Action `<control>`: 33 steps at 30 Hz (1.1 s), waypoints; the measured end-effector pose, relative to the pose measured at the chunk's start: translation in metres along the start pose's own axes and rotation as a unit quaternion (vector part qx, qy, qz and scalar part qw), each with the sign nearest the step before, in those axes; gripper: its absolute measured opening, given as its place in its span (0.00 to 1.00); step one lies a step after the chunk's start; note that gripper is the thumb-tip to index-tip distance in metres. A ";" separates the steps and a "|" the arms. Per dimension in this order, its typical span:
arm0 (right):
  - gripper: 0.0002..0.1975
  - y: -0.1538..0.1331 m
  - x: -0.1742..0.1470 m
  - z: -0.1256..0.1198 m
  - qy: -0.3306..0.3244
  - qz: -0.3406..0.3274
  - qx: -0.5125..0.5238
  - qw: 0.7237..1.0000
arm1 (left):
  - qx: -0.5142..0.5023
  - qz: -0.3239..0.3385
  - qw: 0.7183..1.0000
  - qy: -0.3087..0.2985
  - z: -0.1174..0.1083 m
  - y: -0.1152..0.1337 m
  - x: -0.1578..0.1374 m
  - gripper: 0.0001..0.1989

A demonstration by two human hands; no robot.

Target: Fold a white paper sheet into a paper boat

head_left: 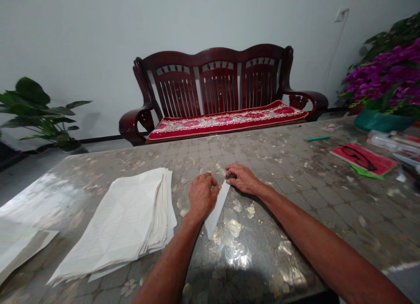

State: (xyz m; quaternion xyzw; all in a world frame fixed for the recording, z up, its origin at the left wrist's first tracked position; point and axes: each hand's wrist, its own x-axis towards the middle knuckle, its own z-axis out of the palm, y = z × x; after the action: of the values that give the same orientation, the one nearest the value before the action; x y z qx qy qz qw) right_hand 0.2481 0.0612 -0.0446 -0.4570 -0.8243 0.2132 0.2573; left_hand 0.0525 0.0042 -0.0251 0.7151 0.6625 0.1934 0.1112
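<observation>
L hand curled at edge of flat, tapered paper on glossy floral tabletop; R hand, also bent, touches far tip; can't tell if either grips. Teal pot w/ purple flowers.

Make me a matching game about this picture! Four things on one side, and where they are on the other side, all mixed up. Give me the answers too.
Things
1. white paper strip
2. paper stack
3. glasses
4. purple flowers

Places
A. in the teal pot
B. to the left of the left hand
C. far end between the left hand and the right hand
D. on the flat red thing

Answers: 1-C, 2-B, 3-D, 4-A
</observation>
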 end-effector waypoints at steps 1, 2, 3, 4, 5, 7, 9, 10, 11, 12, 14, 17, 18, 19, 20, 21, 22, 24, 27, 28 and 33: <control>0.06 0.002 0.000 -0.001 -0.002 0.005 0.005 1.000 | -0.002 -0.002 1.000 -0.004 -0.001 -0.003 0.000 0.06; 0.06 0.004 0.000 -0.002 -0.003 0.008 0.010 1.000 | -0.005 0.000 1.000 -0.008 -0.002 -0.006 0.001 0.07; 0.07 0.006 0.000 -0.003 -0.004 0.008 0.013 1.000 | -0.009 0.003 1.000 -0.009 -0.002 -0.009 0.001 0.07; 0.07 0.007 0.000 -0.004 -0.005 0.007 0.015 1.000 | -0.012 0.010 1.000 -0.011 -0.002 -0.011 0.002 0.07; 0.08 0.007 -0.001 -0.005 -0.006 0.004 0.014 1.000 | -0.014 0.017 1.000 -0.011 -0.003 -0.012 0.002 0.06; 0.08 0.005 -0.002 -0.007 -0.011 -0.004 0.009 1.000 | -0.011 0.028 1.000 -0.007 -0.004 -0.012 0.001 0.06; 0.09 0.002 -0.004 -0.008 -0.018 -0.012 0.000 1.000 | 0.002 0.030 1.000 -0.005 -0.007 -0.009 -0.002 0.07; 0.10 -0.001 -0.005 -0.008 -0.020 -0.015 -0.007 1.000 | 0.011 0.030 0.999 -0.007 -0.008 -0.007 -0.003 0.09; 0.09 -0.003 -0.007 -0.008 -0.022 -0.017 -0.014 1.000 | 0.023 0.028 0.999 -0.008 -0.010 -0.004 -0.005 0.11; 0.09 -0.006 -0.008 -0.008 -0.020 -0.016 -0.023 0.999 | 0.036 0.026 0.999 -0.010 -0.012 -0.002 -0.006 0.14; 0.10 -0.011 -0.011 -0.007 -0.014 -0.007 -0.043 0.999 | 0.059 0.019 0.998 -0.014 -0.015 0.003 -0.008 0.16; 0.13 -0.017 -0.013 -0.006 -0.010 0.011 -0.064 0.998 | 0.082 0.009 0.996 -0.024 -0.016 0.007 -0.008 0.16; 0.13 -0.018 -0.013 -0.006 -0.011 0.016 -0.066 0.998 | 0.084 0.008 0.996 -0.031 -0.017 0.008 -0.008 0.15; 0.13 -0.019 -0.013 -0.006 -0.012 0.020 -0.067 0.998 | 0.082 0.007 0.996 -0.037 -0.017 0.009 -0.007 0.15; 0.13 -0.019 -0.013 -0.006 -0.013 0.024 -0.065 0.998 | 0.077 0.006 0.996 -0.044 -0.016 0.009 -0.007 0.15; 0.13 -0.020 -0.013 -0.006 -0.014 0.026 -0.062 0.998 | 0.070 0.004 0.996 -0.048 -0.016 0.009 -0.006 0.14; 0.12 -0.020 -0.012 -0.007 -0.015 0.029 -0.059 0.998 | 0.062 0.003 0.997 -0.052 -0.016 0.009 -0.006 0.14; 0.11 -0.021 -0.012 -0.008 -0.017 0.035 -0.052 0.998 | 0.048 -0.002 0.997 -0.052 -0.015 0.009 -0.005 0.12; 0.10 -0.022 -0.012 -0.009 -0.017 0.045 -0.044 0.998 | 0.030 0.008 0.998 -0.051 -0.014 0.009 -0.003 0.11; 0.10 -0.021 -0.011 -0.008 -0.016 0.046 -0.043 0.998 | 0.027 0.015 0.998 -0.053 -0.013 0.009 -0.002 0.13; 0.12 -0.017 -0.007 -0.004 -0.015 0.021 -0.043 0.999 | 0.022 0.024 0.998 -0.052 -0.007 0.008 0.002 0.14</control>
State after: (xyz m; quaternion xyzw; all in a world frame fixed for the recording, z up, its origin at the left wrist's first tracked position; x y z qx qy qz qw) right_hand 0.2425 0.0471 -0.0328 -0.4817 -0.8266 0.1897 0.2209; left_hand 0.0570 0.0046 -0.0151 0.7421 0.6425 0.1442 0.1253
